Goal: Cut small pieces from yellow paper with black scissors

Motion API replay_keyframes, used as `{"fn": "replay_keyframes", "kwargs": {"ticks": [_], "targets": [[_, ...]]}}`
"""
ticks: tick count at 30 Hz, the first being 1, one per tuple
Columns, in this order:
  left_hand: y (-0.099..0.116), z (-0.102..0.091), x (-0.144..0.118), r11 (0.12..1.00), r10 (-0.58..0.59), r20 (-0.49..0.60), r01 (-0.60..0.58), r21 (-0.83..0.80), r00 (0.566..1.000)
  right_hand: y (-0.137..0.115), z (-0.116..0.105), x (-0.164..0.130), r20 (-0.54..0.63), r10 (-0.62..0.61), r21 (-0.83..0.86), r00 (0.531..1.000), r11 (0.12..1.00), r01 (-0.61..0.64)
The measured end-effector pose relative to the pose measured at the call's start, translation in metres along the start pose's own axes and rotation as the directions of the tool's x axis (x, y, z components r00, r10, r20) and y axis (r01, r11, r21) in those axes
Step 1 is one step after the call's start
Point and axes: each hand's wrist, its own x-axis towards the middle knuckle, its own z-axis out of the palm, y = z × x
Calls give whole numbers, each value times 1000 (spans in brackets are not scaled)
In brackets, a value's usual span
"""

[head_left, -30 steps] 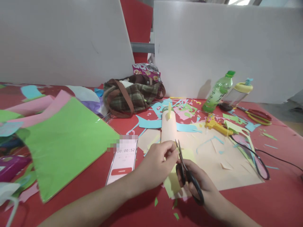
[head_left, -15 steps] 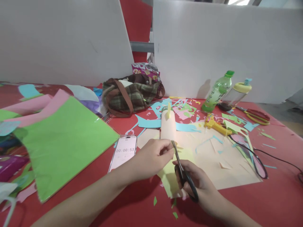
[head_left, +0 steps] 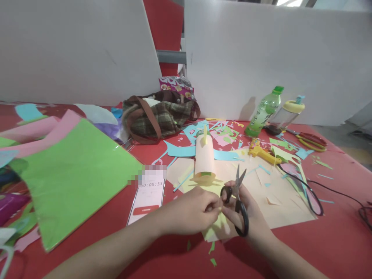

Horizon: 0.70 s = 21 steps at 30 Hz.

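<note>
Black-handled scissors [head_left: 238,197] sit in my right hand [head_left: 247,209], which is closed around the handles; the blades point up and stand apart. My left hand [head_left: 200,209] is pinched close against the right fingertips, over the yellow and cream paper. What its fingers hold is too small to make out. Just beyond the hands lies a cream paper tube [head_left: 205,157], with a small yellow piece [head_left: 205,135] standing on its far end and blue paper strips [head_left: 226,155] beside it.
A phone [head_left: 148,195] with a timer lies left of my hands, beside a large green sheet [head_left: 84,178]. At the right are a yellow glue gun [head_left: 264,154] with its cord, a green bottle [head_left: 266,110], a clear jar [head_left: 287,116] and red-yellow handled scissors [head_left: 310,140]. Behind sits a plaid bag [head_left: 162,118].
The scissors have swung upright and their blades have parted. Both hands have come nearer to me and together, away from the tube, whose near end now shows.
</note>
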Motion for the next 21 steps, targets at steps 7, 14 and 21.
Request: {"fn": "replay_keyframes", "kwargs": {"ticks": [7,14,21], "targets": [[-3,3,1,999,5,15,-6,49,1000,0,0,1,34,28,-69,999,997,-25],[-3,4,1,996,6,-59,-1,85,998,-1,0,0,45,34,-92,998,995,-29],[-4,1,3,996,-14,-117,24,89,993,-1,-2,1,-1,12,-113,1000,994,-12]]}}
